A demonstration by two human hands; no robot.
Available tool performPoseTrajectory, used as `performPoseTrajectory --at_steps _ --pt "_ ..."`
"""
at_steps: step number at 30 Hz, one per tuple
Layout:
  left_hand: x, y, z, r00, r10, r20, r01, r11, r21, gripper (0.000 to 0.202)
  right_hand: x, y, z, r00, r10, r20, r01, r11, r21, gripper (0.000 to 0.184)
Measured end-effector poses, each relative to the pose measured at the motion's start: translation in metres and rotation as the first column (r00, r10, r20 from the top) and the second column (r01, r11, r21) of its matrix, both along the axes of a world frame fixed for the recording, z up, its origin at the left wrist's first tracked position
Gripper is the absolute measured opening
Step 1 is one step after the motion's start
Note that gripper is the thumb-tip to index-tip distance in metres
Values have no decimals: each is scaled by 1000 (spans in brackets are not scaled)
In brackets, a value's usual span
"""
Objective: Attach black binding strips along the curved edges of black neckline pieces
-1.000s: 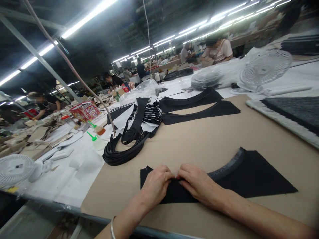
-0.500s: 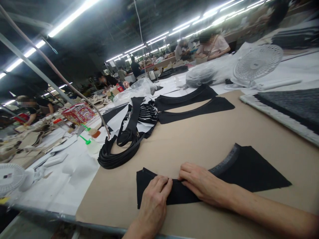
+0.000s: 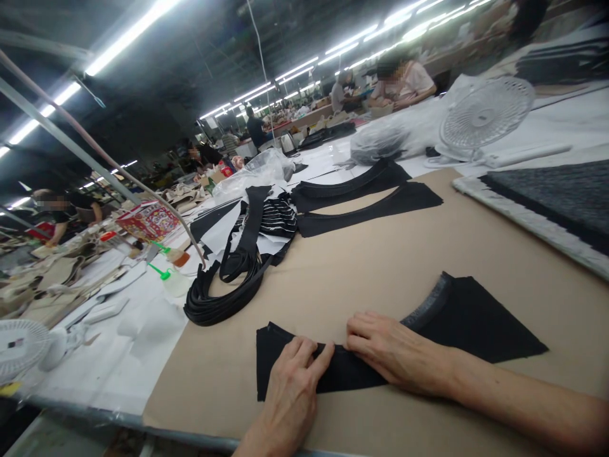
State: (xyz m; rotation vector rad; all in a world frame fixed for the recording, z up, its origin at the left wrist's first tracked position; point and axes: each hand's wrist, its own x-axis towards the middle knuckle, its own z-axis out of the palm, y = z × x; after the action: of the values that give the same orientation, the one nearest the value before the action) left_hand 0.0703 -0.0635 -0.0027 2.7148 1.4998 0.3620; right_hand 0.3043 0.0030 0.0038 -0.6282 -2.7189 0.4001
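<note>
A black fabric piece [image 3: 480, 324] with a curved upper edge lies flat before me. A shinier dark strip [image 3: 428, 303] follows the right part of that curve. Near the left end, my left hand [image 3: 294, 381] rests on the cloth, fingers bent at the upper edge and thumb stretched toward the right. My right hand [image 3: 394, 349] is closed on the same edge further along, its curled fingertips and thumb at the fold. The fingertips partly hide the edge between them.
Beige board [image 3: 333, 289] covers the table. Two curved black pieces [image 3: 366, 209] lie at its back, a coil of black strips [image 3: 223, 298] at left. Green-tipped bottles [image 3: 171, 279], a white fan [image 3: 485, 117] and a dark grey fabric stack [image 3: 556, 203] stand around. Other people work farther off.
My right hand has shifted slightly right along the cloth's edge. My left thumb has spread away from the fingers toward the right. The whole view has moved a little.
</note>
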Motion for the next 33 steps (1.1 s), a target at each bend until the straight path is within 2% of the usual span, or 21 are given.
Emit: performPoseTrajectory --at_steps 9,15,18,24,28,30,33 --pt "3 -4 -3 1000 16 4 -16 999 47 56 4 -1 0 1000 15 19 -16 999 48 18" --pt "14 -4 6 991 130 21 -129 990 -49 56 4 -1 -1 1000 3 30 -5 999 41 17" --pt "23 -2 7 981 176 78 -176 984 -10 56 3 -1 -3 1000 -2 20 1 998 58 18" --pt "31 -3 -5 984 62 167 -67 997 28 41 2 -4 -1 998 12 54 -18 994 103 16" --pt "27 -10 -13 977 5 212 -31 992 121 36 3 -5 -1 998 38 48 -45 989 142 16" --pt "26 -12 -15 962 1 273 -36 992 123 36 4 -4 -3 997 48 52 -55 988 143 15" --pt "28 -13 -14 948 69 310 -88 995 47 39 4 -4 -4 997 43 63 -51 990 132 14"
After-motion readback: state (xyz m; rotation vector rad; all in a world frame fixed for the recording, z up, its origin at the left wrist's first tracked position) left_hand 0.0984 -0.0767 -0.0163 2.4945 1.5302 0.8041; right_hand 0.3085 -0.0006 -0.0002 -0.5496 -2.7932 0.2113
